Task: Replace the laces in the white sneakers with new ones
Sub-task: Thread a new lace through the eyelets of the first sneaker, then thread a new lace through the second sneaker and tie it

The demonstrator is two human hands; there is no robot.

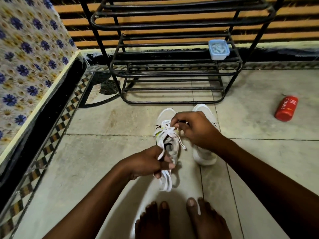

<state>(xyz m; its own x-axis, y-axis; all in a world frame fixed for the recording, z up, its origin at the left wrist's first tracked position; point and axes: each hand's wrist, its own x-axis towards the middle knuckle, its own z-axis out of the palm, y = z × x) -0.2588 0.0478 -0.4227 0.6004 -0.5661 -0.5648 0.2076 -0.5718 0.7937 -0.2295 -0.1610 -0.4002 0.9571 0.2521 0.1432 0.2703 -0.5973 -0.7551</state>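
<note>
head view: a white lace (166,135) is pinched by the right hand (195,130) and gripped by the left hand (148,163) at the left sneaker (165,116) on the floor; lacing looks partly done, second sneaker (204,156) seemingly untouched.

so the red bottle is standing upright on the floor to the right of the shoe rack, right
Not quite. The head view shows the red bottle lying on its side, not standing upright. It is on the floor, to the right of the shoe rack, as you said.
</note>
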